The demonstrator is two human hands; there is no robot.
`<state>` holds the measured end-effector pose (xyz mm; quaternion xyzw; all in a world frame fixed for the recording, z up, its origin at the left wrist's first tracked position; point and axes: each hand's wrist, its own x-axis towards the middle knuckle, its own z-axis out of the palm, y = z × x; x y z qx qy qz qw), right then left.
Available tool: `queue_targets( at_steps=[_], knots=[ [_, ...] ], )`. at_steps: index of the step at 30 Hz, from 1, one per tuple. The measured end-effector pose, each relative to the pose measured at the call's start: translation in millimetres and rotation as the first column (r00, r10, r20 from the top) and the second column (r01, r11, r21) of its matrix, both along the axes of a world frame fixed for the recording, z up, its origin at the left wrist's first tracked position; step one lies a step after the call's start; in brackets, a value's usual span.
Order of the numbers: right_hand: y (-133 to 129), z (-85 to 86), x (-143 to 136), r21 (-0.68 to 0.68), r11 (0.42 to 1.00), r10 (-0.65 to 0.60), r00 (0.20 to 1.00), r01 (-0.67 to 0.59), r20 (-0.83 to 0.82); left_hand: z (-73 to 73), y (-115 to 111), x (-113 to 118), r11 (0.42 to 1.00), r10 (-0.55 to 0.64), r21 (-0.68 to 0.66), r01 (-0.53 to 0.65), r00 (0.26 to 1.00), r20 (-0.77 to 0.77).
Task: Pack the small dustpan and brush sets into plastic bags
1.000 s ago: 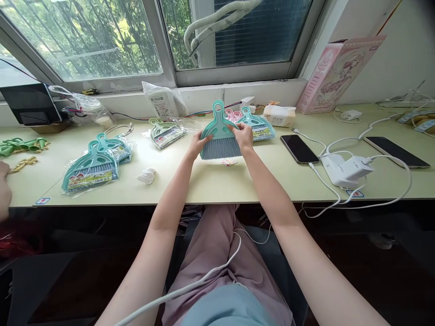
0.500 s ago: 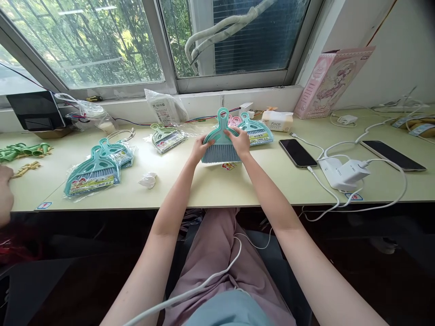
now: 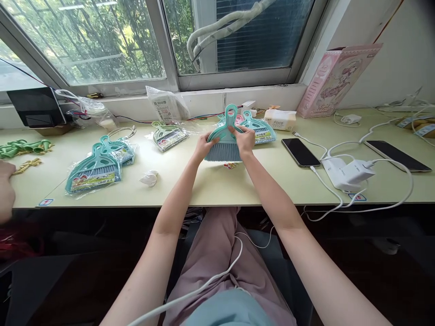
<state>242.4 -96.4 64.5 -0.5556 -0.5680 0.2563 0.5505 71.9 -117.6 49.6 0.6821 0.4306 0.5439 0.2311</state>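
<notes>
A teal brush with grey bristles [image 3: 223,151] is held upright above the table, its looped handle pointing up. My left hand [image 3: 204,148] is closed on its left edge. My right hand [image 3: 245,139] grips the right side, with the thumb across the front. Under the bristles, a small colourful printed piece [image 3: 231,165] shows on the table. Behind my right hand lies a packaged teal brush set [image 3: 261,129]. Another wrapped set [image 3: 168,136] is left of my hands. More bagged teal sets [image 3: 95,170] sit farther left, near a crumpled white piece [image 3: 148,178].
On the right are a black phone [image 3: 300,152], a white power strip with cables [image 3: 350,174] and another dark device [image 3: 396,156]. Tissues [image 3: 280,119] and a pink box [image 3: 335,81] stand behind. Another person's hand [image 3: 6,190] is at the left edge, near green pieces [image 3: 25,148].
The brush in my hands has tilted slightly, its handle leaning more to the right. My right hand has turned a little around its side. The whole view has shifted slightly.
</notes>
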Motion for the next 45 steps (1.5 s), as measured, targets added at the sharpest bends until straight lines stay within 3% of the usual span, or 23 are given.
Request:
queue_targets(
  at_steps=[5, 8, 11, 13, 16, 18, 21, 24, 26, 30, 34, 39, 42, 45],
  knots=[
    [-1.8, -0.7, -0.7, 0.006, 0.999, 0.051, 0.998, -0.051, 0.042, 1.3, -1.6, 0.3, 1.0, -0.021, -0.017, 0.022, 0.999, 0.046],
    [4.0, -2.3, 1.4, 0.076, 0.989, 0.121, 0.988, -0.129, 0.097, -5.7, 1.8, -2.7, 0.996, -0.033, -0.071, 0.044, 0.989, 0.146],
    [17.4, -7.1, 8.4, 0.109, 0.976, 0.174, 0.976, -0.188, 0.13, -16.4, 9.2, -12.1, 0.989, 0.05, -0.147, -0.008, 0.956, 0.288],
    [26.6, -12.8, 15.0, 0.046, 0.981, 0.18, 0.974, -0.188, 0.134, -22.7, 14.5, -21.7, 0.978, 0.165, -0.188, -0.094, 0.897, 0.411],
    [31.9, -22.3, 21.3, -0.162, 0.964, 0.245, 0.943, -0.211, 0.227, -28.1, 19.9, -38.1, 0.954, 0.286, -0.244, -0.175, 0.772, 0.567],
    [27.7, -26.4, 19.5, -0.268, 0.94, 0.31, 0.86, -0.212, 0.406, -29.5, 21.4, -48.5, 0.938, 0.33, -0.299, -0.175, 0.714, 0.618],
    [15.5, -28.1, 8.3, -0.304, 0.925, 0.376, 0.656, -0.227, 0.654, -30.9, 22.5, -60.5, 0.916, 0.378, -0.368, -0.162, 0.659, 0.651],
    [7.6, -28.2, -4.3, -0.327, 0.895, 0.442, 0.511, -0.302, 0.737, -32.8, 24.0, -66.7, 0.902, 0.41, -0.396, -0.171, 0.627, 0.662],
    [7.4, -28.8, -9.1, -0.347, 0.869, 0.485, 0.467, -0.354, 0.739, -34.0, 25.2, -67.7, 0.892, 0.429, -0.414, -0.179, 0.622, 0.655],
    [12.5, -29.3, -7.1, -0.411, 0.814, 0.576, 0.475, -0.411, 0.665, -35.3, 25.7, -64.9, 0.878, 0.444, -0.448, -0.168, 0.632, 0.634],
    [15.1, -27.5, -0.2, -0.434, 0.81, 0.586, 0.504, -0.395, 0.635, -35.7, 23.0, -58.9, 0.883, 0.426, -0.442, -0.159, 0.669, 0.61],
    [15.3, -25.8, -0.3, -0.47, 0.77, 0.637, 0.463, -0.432, 0.617, -36.3, 20.6, -53.5, 0.882, 0.414, -0.451, -0.14, 0.689, 0.596],
    [14.9, -26.1, -2.7, -0.457, 0.796, 0.603, 0.453, -0.397, 0.657, -37.1, 20.9, -53.5, 0.883, 0.409, -0.448, -0.137, 0.692, 0.595],
    [14.3, -28.4, -2.9, -0.428, 0.834, 0.551, 0.51, -0.347, 0.66, -38.0, 21.1, -54.6, 0.881, 0.416, -0.448, -0.148, 0.694, 0.587]
  ],
)
